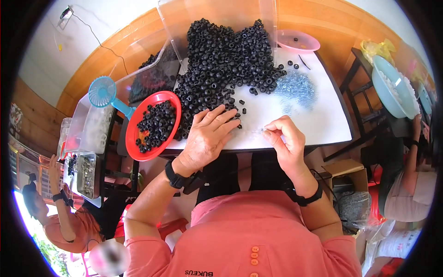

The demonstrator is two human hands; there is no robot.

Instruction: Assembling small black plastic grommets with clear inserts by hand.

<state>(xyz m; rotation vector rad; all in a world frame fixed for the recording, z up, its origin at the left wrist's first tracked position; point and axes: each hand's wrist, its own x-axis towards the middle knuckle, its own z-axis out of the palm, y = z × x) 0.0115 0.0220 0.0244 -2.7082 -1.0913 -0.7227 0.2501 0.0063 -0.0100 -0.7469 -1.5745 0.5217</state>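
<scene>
My left hand (pixel 210 135) lies palm down with its fingers stretched out, at the near edge of a big heap of small black ring-shaped parts (pixel 226 57). A few loose black parts sit by its fingertips. Over the white tabletop (pixel 330 117), near its front edge, my right hand (pixel 288 138) pinches thumb and forefinger together. Something tiny and pale shows at the fingertips, too small to name. Beyond that hand is a spread of small clear bluish pieces (pixel 296 90). To the left of my left hand, a red bowl (pixel 131 134) holds more black parts.
A clear plastic bin (pixel 166 21) lies behind the heap. A blue handheld fan (pixel 102 91) stands behind the red bowl. At the back right is a pink dish (pixel 311 42). Other people sit at tables on both sides, the right one beside a light-blue basin (pixel 385 92).
</scene>
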